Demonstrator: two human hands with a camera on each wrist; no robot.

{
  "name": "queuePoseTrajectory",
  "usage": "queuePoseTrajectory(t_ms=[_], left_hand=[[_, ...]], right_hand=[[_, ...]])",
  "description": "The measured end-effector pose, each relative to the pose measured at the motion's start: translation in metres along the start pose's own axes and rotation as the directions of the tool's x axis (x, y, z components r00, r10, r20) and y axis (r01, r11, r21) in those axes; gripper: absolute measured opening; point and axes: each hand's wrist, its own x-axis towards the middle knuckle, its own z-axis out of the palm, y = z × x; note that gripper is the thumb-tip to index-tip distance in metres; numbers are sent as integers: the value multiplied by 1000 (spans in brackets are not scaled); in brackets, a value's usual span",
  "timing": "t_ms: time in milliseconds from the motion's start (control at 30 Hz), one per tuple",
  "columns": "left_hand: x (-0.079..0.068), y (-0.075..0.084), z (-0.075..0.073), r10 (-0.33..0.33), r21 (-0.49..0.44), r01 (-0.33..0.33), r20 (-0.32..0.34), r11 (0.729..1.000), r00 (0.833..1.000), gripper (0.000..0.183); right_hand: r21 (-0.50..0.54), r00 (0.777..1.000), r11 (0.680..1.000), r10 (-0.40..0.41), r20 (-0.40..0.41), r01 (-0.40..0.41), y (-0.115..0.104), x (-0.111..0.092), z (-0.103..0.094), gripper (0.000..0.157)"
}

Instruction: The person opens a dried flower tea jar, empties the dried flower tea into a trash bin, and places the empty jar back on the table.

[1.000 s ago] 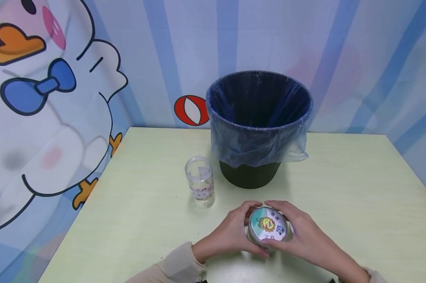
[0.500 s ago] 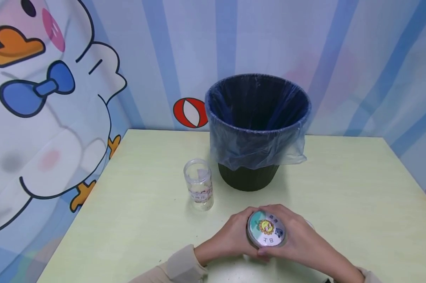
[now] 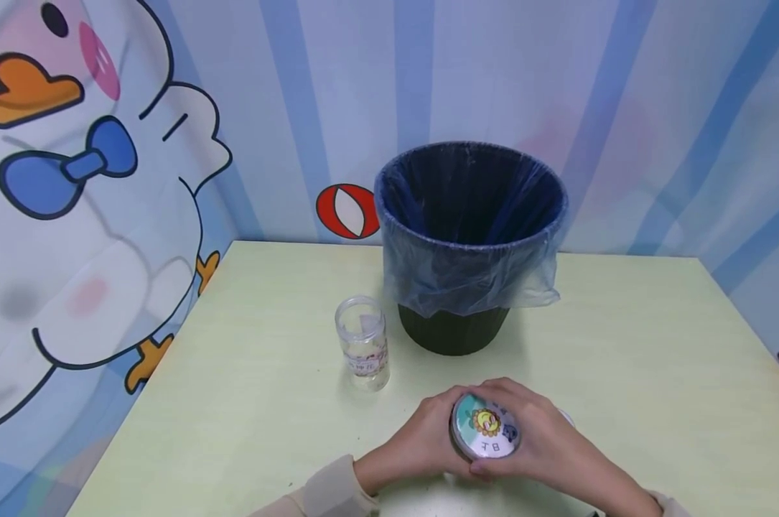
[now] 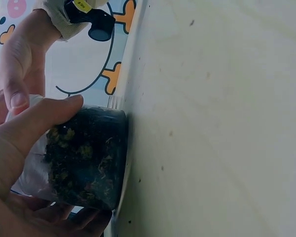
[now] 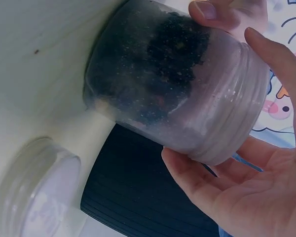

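Observation:
A squat clear jar (image 4: 86, 158) of dark dried leaves and small yellowish bits stands near the front of the table. Its round lid (image 3: 486, 431) carries a sticker with a cartoon sunflower. My left hand (image 3: 424, 439) grips the jar's side, thumb across it and fingers curled around the far side. From the right, my right hand (image 3: 538, 438) curls around the lid and upper rim; its thumb meets the near edge in the head view. The right wrist view shows its fingers (image 5: 200, 185) underneath the jar's shoulder.
A tall, clear, lidless jar (image 3: 363, 352) with a printed label stands left of centre. Behind it rises a black bin (image 3: 456, 330) with a blue plastic liner (image 3: 473, 276). Another clear lid (image 5: 39, 192) lies on the table beside my right hand. Dark crumbs dot the tabletop (image 4: 227, 123).
My right hand has closed in from spread fingers to a tighter hold on the lid. My left hand has drawn in around the jar too. The head view has tilted up slightly.

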Motion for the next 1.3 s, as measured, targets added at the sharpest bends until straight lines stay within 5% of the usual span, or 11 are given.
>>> queuePoseTrajectory(t_ms=[1300], left_hand=[[4,2,-5,108,19,-109,25,994,994,78]], right_hand=[[-83,982,981,-171,77,178,1,11,-12,80]])
